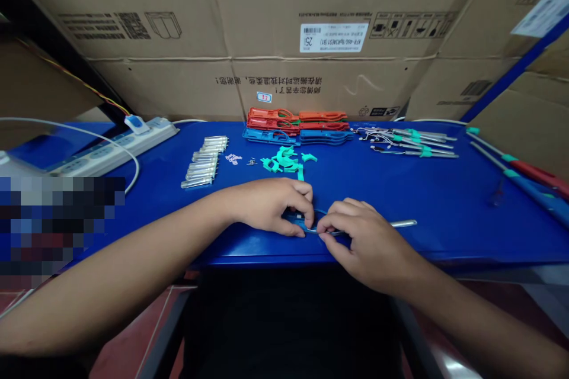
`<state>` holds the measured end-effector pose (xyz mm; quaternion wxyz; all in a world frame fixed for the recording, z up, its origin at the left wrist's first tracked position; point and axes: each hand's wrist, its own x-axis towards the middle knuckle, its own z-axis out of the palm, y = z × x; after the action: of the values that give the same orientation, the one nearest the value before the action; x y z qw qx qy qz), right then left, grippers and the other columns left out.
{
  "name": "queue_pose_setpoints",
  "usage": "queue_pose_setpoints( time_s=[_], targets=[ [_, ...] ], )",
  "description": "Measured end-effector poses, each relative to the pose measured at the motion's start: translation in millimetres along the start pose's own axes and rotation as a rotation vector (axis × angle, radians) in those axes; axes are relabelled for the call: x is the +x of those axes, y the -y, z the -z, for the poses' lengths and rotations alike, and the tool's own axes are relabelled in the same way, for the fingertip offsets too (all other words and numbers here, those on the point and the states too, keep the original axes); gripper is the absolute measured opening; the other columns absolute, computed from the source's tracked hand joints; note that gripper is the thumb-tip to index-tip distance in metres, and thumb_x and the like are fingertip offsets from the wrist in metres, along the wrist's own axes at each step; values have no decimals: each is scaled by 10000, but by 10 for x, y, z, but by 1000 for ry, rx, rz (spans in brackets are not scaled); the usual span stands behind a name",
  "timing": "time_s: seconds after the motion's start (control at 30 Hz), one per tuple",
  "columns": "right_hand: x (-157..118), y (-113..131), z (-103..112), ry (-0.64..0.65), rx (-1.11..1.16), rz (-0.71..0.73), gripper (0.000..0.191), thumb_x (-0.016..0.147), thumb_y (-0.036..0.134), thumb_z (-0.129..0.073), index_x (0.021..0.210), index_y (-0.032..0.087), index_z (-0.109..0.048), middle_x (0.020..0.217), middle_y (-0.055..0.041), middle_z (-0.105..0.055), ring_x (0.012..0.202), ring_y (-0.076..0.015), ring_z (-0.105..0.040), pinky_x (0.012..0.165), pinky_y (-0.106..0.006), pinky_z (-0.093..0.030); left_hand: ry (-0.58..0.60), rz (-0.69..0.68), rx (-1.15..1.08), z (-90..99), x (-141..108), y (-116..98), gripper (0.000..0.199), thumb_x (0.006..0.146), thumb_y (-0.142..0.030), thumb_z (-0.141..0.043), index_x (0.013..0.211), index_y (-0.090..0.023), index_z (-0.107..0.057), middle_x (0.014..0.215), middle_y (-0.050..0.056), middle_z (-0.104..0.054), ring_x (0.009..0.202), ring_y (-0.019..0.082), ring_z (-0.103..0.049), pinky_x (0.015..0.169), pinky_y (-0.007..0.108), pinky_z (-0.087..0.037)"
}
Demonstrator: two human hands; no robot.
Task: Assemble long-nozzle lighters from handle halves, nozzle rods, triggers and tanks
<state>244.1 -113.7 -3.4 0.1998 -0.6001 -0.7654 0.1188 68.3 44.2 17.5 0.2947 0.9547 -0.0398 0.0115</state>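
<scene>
Both hands work close together at the near edge of a long blue tabletop (448, 231). The left hand (267, 207) is closed, fingers curled over a blue plastic part (296, 217), which the fingers mostly hide. The right hand (368, 243) is also closed, its thumb and fingers pinching where a slim metal rod (400, 224) meets that part; the rod's free end sticks out to the right, resting just above the tabletop or on it, I cannot tell which.

Ahead of the hands, nothing stands in the way of the laid-out parts: a row of silver metal tubes (202, 161), tiny loose pieces (233, 158), a scatter of green plastic pieces (284, 161), stacked red plastic handles (297, 121) above stacked blue plastic handles (271, 137), and wired metal rods with green collars (413, 144). Two long tools with red and blue handles (533, 174) lie at the far right. A white power strip (115, 148) sits at the left, beside a pixelated patch (57, 225). Large cardboard boxes (284, 29) close off the back.
</scene>
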Motion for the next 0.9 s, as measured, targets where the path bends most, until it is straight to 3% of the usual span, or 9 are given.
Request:
queue_pose_setpoints(
  time_s=[0.2, 0.37, 0.73, 0.9],
  targets=[
    [-1, 42, 10, 24, -121, 9, 170, 938, 207, -511, 905, 231, -677, 888, -31, -627, 852, -210, -526, 804, -390, -359, -15, -1, 14, -6, -10, -10, 171, 827, -246, -742, 991, -197, -737, 906, 19, -544, 811, 120, -557, 751, 226, -464],
    [-58, -25, 99, 61, -52, 47, 133, 919, 228, -564, 1006, 253, -661, 970, -26, -637, 920, -211, -539, 861, -400, -373, -18, -20, 66, 5, -26, -13, 154, 839, -249, -728, 989, -223, -753, 901, 19, -570, 778, 113, -565, 722, 217, -463],
    [-156, -144, 91, 17, -81, 71, 156, 953, 244, -521, 973, 252, -676, 955, -44, -627, 891, -211, -544, 799, -400, -399, -1, -23, 189, 14, -29, -65, 138, 861, -267, -698, 975, -245, -773, 893, 22, -620, 736, 117, -579, 676, 236, -464],
    [-232, -234, 156, -39, -22, 111, 169, 914, 239, -591, 1077, 228, -635, 1054, -64, -648, 979, -214, -575, 892, -415, -454, -17, -18, 139, 18, -25, -64, 146, 855, -268, -701, 977, -229, -771, 923, 31, -614, 751, 112, -579, 673, 225, -466]
  ],
)
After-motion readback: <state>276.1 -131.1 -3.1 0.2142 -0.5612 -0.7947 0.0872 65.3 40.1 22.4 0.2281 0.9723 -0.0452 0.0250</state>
